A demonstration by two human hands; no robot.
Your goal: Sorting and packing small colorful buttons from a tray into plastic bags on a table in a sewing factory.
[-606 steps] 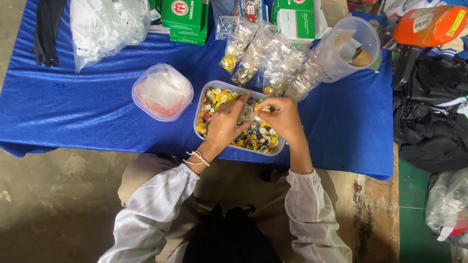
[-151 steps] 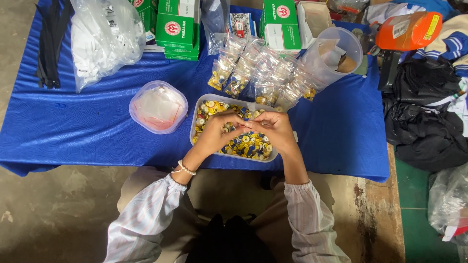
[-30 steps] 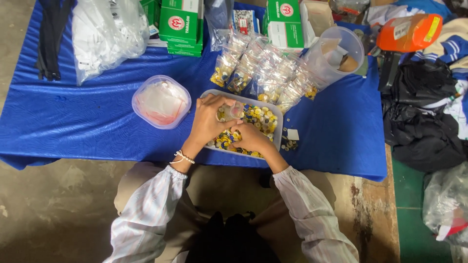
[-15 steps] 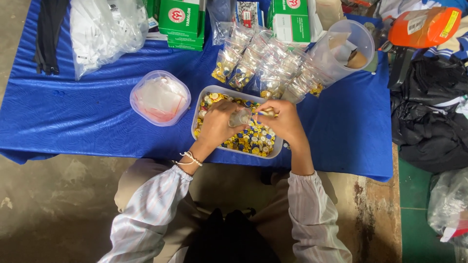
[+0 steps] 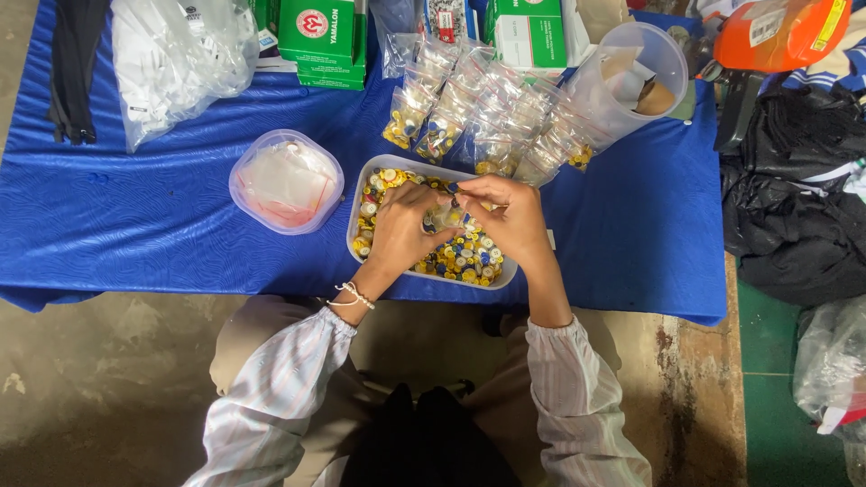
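A clear rectangular tray (image 5: 357, 236) full of yellow, blue and white buttons sits on the blue mat (image 5: 135, 225) in front of me. Both hands are over it. My left hand (image 5: 403, 227) cups a small clear bag (image 5: 444, 217) holding a few buttons. My right hand (image 5: 507, 216) pinches the bag's top edge from the right side, fingertips meeting the left hand's. Much of the tray's middle is hidden under my hands.
A round clear tub (image 5: 285, 181) of empty little bags stands left of the tray. Several filled button bags (image 5: 487, 117) lie behind it, next to a tipped clear jug (image 5: 631, 77). Green boxes (image 5: 320, 32), white plastic bags (image 5: 176, 54), black straps (image 5: 72, 63) at the back; dark clothing (image 5: 803, 198) at right.
A second ago my hands were low in the tray among the buttons. They have risen and come together at the tray's middle around the small bag.
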